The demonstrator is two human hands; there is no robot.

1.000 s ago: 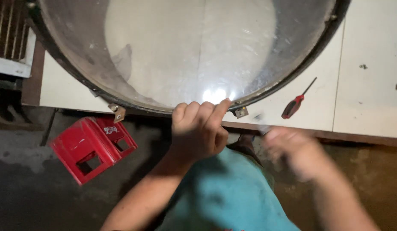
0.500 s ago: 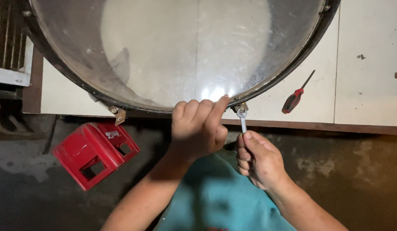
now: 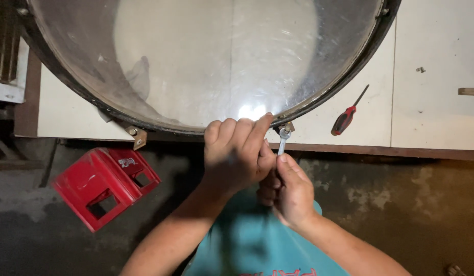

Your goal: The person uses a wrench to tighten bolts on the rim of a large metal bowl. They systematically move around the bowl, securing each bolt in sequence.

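— Where's the wrench, and which way does it run?

— At the near edge of the tabletop, long axis nearly upright in the view, leaning slightly right. Its head points away from the person and sits on a small metal lug on the drum rim; the shaft runs back into the right hand.

— And that hand's grip?

— Closed round the wrench's lower end, thumb laid along the shaft. The left hand is just beside it, touching it, fingers curled over the drum's dark rim and closed on that rim.

— What is in the drum?

— Nothing that I can see. It lies flat, its clear skin facing up, and the pale tabletop shows through (with a bright glare spot near the fingers). A second lug hangs off the rim further left.

— Anything else about?

— A red-handled screwdriver lies on the tabletop to the right, tip pointing up and right, apart from the drum. On the floor to the left stands a red crate, tilted, its cells empty as far as they show.
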